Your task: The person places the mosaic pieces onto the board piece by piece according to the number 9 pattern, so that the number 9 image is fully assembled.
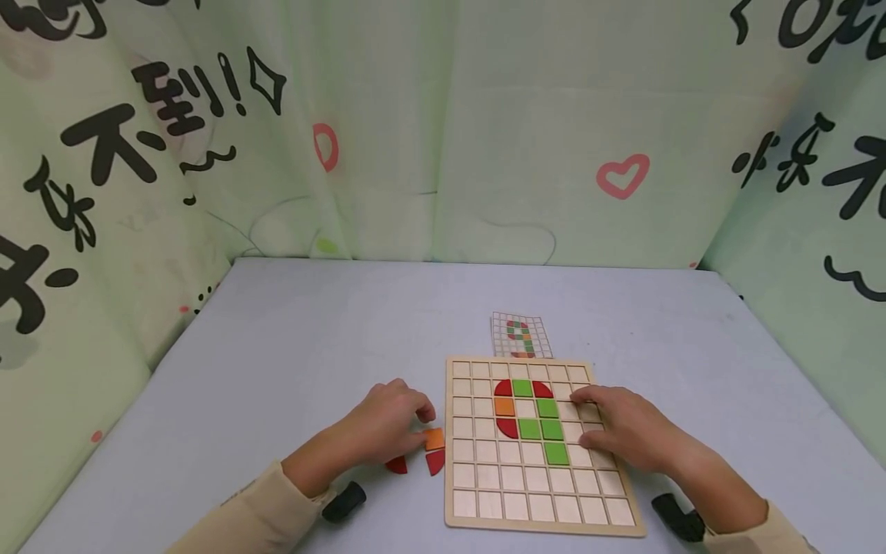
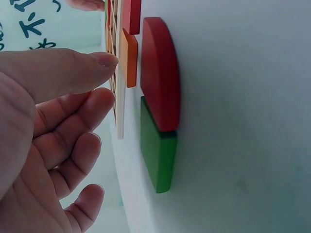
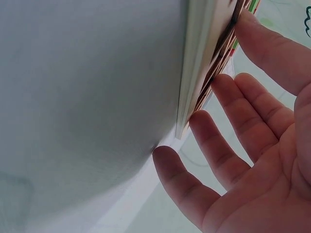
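Note:
My left hand (image 1: 384, 419) hovers just left of the wooden grid board (image 1: 494, 492), its fingers loosely bent with nothing between thumb and fingertips. Close by it lie a loose orange square tile (image 1: 434, 439) and two red quarter-round tiles (image 1: 435, 462). A green square tile (image 2: 158, 150) beside a red tile (image 2: 160, 73) shows in the left wrist view; the hand hides it from the head camera. On the board, green squares (image 1: 551, 429), red quarter-rounds (image 1: 503, 388) and one orange square (image 1: 504, 406) form a figure. My right hand (image 1: 626, 423) rests on the board's right side, fingers extended.
Behind the board, a pattern card (image 1: 536, 327) with a similar coloured figure lies partly under or behind its far edge. The white table (image 1: 332, 331) is enclosed by printed curtains (image 1: 526, 115). Black wrist straps (image 1: 344, 502) sit at both wrists.

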A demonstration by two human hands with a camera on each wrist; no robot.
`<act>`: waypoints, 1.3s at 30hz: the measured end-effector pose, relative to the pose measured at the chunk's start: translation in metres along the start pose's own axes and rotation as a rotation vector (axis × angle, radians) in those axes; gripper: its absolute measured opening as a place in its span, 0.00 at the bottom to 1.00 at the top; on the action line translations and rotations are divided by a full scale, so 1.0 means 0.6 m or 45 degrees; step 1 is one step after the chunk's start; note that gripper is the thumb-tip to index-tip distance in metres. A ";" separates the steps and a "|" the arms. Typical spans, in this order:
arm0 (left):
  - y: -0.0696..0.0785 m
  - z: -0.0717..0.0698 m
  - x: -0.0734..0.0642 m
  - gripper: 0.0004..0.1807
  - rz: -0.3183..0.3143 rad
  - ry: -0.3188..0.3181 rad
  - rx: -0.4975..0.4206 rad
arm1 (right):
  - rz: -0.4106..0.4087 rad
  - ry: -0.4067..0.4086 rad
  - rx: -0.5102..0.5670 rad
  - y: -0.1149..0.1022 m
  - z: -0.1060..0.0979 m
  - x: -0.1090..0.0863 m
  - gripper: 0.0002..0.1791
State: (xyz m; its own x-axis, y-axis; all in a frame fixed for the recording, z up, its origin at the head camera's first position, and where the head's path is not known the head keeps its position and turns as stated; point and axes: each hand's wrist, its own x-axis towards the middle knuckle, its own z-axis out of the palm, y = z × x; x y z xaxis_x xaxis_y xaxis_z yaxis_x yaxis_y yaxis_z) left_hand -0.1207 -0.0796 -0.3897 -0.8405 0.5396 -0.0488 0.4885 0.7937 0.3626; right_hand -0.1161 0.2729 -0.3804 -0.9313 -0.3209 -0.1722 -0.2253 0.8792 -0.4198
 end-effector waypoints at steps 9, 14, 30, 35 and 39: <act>-0.002 0.007 0.001 0.10 -0.008 -0.029 -0.043 | -0.019 0.006 0.003 0.001 0.000 -0.001 0.32; -0.003 0.009 0.003 0.10 0.031 -0.035 -0.038 | -0.032 0.003 0.006 0.000 -0.001 -0.001 0.31; 0.003 0.010 0.004 0.08 -0.006 -0.068 -0.065 | -0.034 0.008 0.013 0.001 0.002 -0.001 0.31; 0.006 0.009 0.003 0.09 -0.003 -0.062 -0.048 | -0.049 0.014 0.005 0.001 0.000 -0.002 0.31; 0.006 0.008 0.003 0.11 -0.016 -0.047 -0.023 | -0.045 0.014 0.002 0.001 0.000 -0.002 0.31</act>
State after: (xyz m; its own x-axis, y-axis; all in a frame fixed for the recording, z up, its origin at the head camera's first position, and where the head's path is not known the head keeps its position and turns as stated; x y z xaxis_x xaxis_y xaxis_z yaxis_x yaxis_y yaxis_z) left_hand -0.1195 -0.0741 -0.3927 -0.8372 0.5399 -0.0872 0.4735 0.7953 0.3786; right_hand -0.1152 0.2739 -0.3802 -0.9257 -0.3482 -0.1474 -0.2580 0.8666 -0.4270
